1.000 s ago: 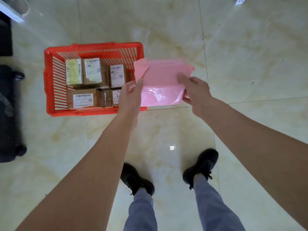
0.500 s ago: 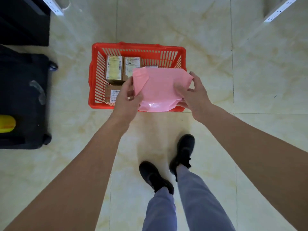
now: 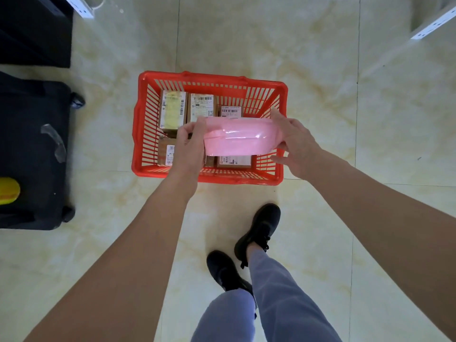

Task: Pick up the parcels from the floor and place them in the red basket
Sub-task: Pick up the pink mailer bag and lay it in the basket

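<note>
Both hands hold a glossy pink poly mailer (image 3: 240,138) over the red basket (image 3: 212,81): left hand (image 3: 190,146) pinches its left end, right hand (image 3: 294,144) grips the right end, fingers curled round the edge. The basket is slatted plastic on a pale marble-look tile floor (image 3: 320,107), holding labelled cardboard boxes (image 3: 172,111) that the mailer partly hides. A black wheeled case (image 3: 32,144) sits to its left.

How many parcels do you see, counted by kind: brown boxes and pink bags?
Brown boxes in the red basket: 5
Pink bags, held by both hands: 1
Total: 6
</note>
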